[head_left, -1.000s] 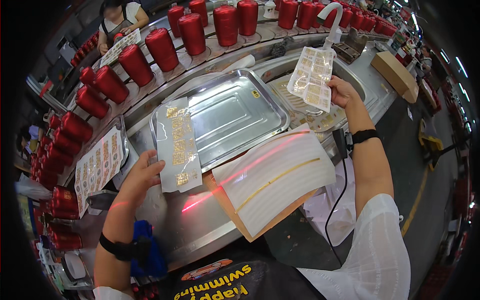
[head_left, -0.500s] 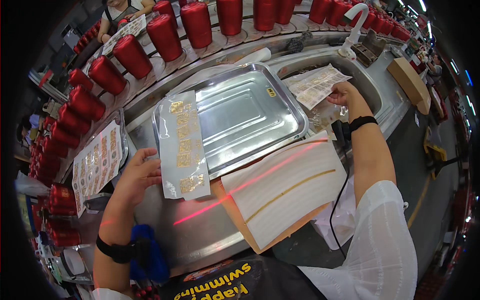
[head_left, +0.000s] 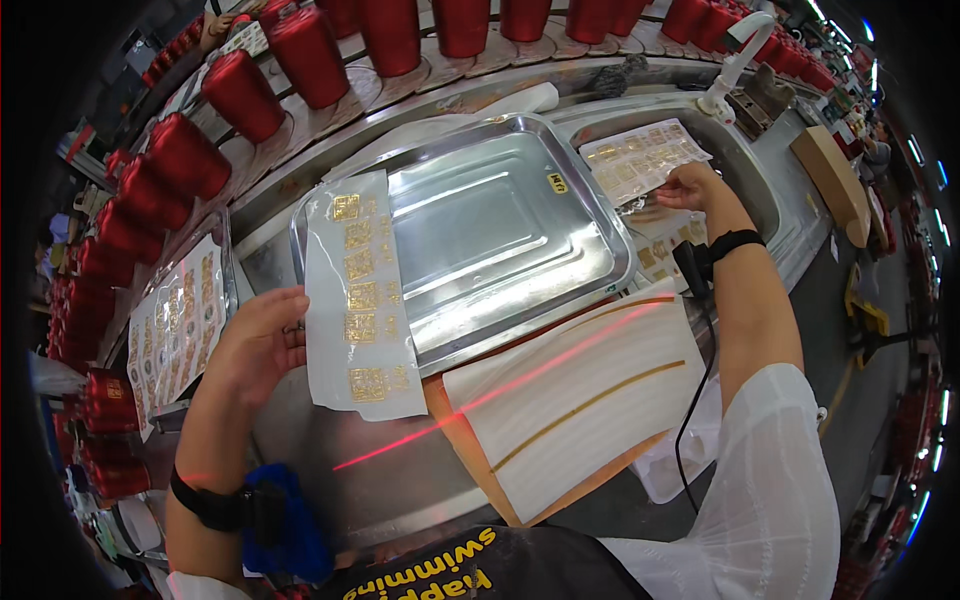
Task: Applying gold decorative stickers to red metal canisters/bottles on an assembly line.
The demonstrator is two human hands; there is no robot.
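The left hand (head_left: 262, 338) is gripping the left edge of a white strip of gold patches (head_left: 360, 296), fingers curled around that edge with the thumb on top, and it is holding the strip so that its upper part is lying over the left rim of a shiny steel tray (head_left: 590, 215) while its lower end is hanging over the metal worktop (head_left: 320, 455). The right hand (head_left: 690, 187) is reaching out to the right of the tray, its fingertips pinching the near edge of a clear sheet of gold patches (head_left: 643, 158) that is lying flat just beside the tray's right rim; more such sheets are lying under that wrist. A stack of white cloth with thin gold lines (head_left: 580, 395) is resting on a brown board just below the tray, between the two forearms, with a red light line crossing it. Another sheet of patches (head_left: 172, 325) is sitting at the far left, well apart from the strip. Red thread cones (head_left: 305, 55) are standing in rows beyond the tray and along the left side
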